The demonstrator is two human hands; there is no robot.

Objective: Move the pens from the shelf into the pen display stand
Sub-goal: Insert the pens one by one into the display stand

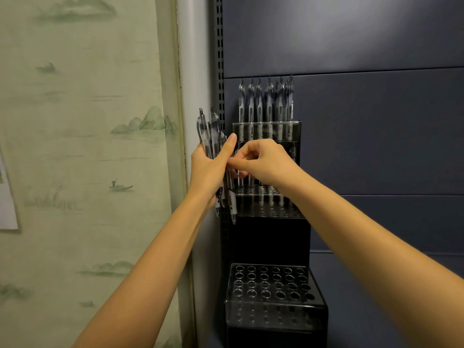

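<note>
A black tiered pen display stand (272,237) stands against the dark panel wall. Several clear pens (266,101) stand upright in its top tier, and a few more sit in the middle tier behind my hands. My left hand (209,169) grips a bundle of clear pens (207,131) upright, just left of the stand. My right hand (266,162) reaches across to that bundle, its fingers curled and pinching at one of the pens beside my left thumb. The lowest tier (271,285) shows open holes with no pens.
A slotted metal upright (220,59) runs along the left of the dark blue-grey back panel (376,121). A pale wall with green landscape wallpaper (88,146) fills the left side, with a paper's corner (7,207) at the far left.
</note>
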